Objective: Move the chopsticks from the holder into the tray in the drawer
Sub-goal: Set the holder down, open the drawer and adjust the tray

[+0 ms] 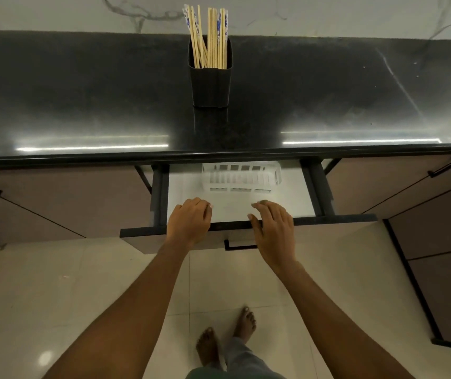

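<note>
Wooden chopsticks (209, 39) stand in the black holder (210, 86) on the counter (82, 105), none moved yet. Below, the drawer (328, 218) is open, its white tray (242, 177) apparently empty. The left hand (188, 218) and right hand (273, 225) hover at its front edge, fingers loose, holding nothing.

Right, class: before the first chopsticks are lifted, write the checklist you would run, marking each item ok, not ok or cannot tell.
1. Drawer pulled out: ok.
2. Tray in the drawer: ok, towards the back, close to the counter edge.
3. Tray empty: cannot tell, it is blurred.
4. Chopsticks standing in the holder on the counter: ok.
5. Left hand free: ok, holds nothing.
6. Right hand free: ok, holds nothing.
</note>
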